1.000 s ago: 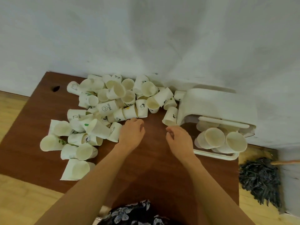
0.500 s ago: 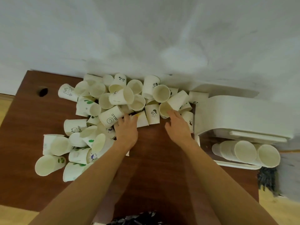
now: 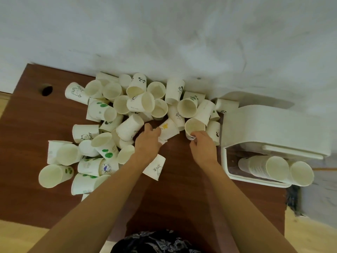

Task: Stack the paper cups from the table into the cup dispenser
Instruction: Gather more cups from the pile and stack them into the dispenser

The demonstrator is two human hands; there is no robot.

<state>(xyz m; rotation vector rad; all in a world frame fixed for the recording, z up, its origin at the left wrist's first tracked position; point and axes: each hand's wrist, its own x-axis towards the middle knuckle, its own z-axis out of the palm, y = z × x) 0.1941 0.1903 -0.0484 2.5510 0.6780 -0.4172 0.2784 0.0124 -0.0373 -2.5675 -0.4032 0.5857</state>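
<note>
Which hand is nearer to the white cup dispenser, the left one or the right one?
The right hand. It grips a cup just beside the dispenser on its left edge. The left hand is farther away, at the cup with the yellow star.

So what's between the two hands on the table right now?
Head view: only bare brown table lies between the left hand on the star cup and the right hand.
</note>
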